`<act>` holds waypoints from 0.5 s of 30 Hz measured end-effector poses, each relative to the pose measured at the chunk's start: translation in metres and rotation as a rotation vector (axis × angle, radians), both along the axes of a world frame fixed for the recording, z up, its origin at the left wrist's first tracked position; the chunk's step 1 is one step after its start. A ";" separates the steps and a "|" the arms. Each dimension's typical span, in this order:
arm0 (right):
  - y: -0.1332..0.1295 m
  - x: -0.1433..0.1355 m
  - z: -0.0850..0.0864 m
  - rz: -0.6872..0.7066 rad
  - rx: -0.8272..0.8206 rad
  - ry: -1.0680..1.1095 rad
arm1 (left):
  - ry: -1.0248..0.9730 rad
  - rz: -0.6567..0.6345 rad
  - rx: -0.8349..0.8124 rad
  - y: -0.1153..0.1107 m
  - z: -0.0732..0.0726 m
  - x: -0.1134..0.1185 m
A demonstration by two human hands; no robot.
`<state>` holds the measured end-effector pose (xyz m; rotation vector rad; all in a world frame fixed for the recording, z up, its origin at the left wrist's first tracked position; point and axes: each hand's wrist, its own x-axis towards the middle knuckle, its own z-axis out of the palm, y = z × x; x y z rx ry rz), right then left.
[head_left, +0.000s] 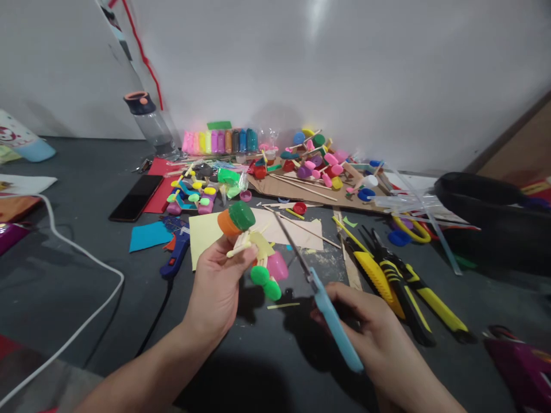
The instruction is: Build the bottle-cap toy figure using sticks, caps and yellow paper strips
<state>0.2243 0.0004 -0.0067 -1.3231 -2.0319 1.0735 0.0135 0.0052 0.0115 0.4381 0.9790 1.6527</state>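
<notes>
Light-blue-handled metal scissors [332, 322] were gripped by right hand [371, 331]; multicoloured stick-and-cap model [241, 217] was pinched mid-body by left hand [215, 282], leaving ends exposed.

Phone [136, 198] near bottle [152, 127] (apparently part-filled)

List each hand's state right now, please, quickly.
Left hand: closed, pinching a small stick-and-cap model.
Right hand: closed around the light-blue handle of the scissors.
</notes>
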 end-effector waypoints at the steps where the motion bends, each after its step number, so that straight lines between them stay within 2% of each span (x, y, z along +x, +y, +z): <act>1: 0.002 0.001 -0.002 -0.040 -0.019 -0.006 | 0.009 -0.013 0.011 0.000 0.000 0.000; 3: 0.007 0.005 -0.004 -0.128 0.005 -0.072 | 0.026 -0.048 0.031 0.001 0.000 -0.001; 8: 0.016 0.018 -0.012 -0.273 0.284 -0.453 | 0.127 -0.125 0.041 -0.003 -0.008 -0.002; 12: 0.016 0.024 -0.022 -0.249 0.420 -0.721 | 0.258 -0.168 0.062 -0.008 -0.017 -0.001; 15: 0.013 0.022 -0.024 -0.200 0.468 -0.798 | 0.281 -0.177 0.047 -0.011 -0.020 0.000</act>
